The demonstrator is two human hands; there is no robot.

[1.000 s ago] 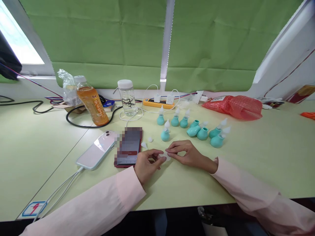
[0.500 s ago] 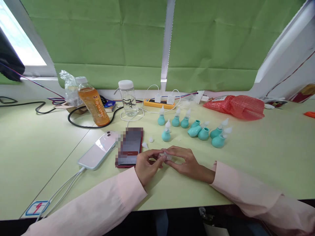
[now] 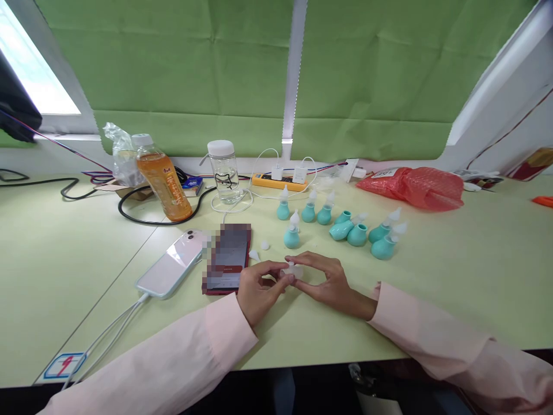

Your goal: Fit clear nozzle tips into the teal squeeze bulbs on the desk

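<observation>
Between my two hands, above the near part of the table, is a small translucent white piece (image 3: 294, 270). My left hand (image 3: 261, 288) pinches it from the left. The fingertips of my right hand (image 3: 330, 282) close on its other side. Just beyond my fingers stands a teal bulb with a translucent tip (image 3: 291, 235). Several more teal bulbs (image 3: 382, 246) stand or lie farther back and to the right, some with tips, some with an open neck. Two small white pieces, a round one (image 3: 265, 245) and a pointed one (image 3: 254, 255), lie left of the nearest bulb.
A dark-screened phone (image 3: 228, 259) and a light phone on a cable (image 3: 173, 264) lie left. Behind them stand an orange drink bottle (image 3: 166, 187) and a clear bottle (image 3: 226, 176). A yellow power strip (image 3: 279, 183) and a red plastic bag (image 3: 415, 187) are at the back.
The fingers of my right hand have lifted and spread slightly around the white piece, showing more of it. My left hand has hardly moved.
</observation>
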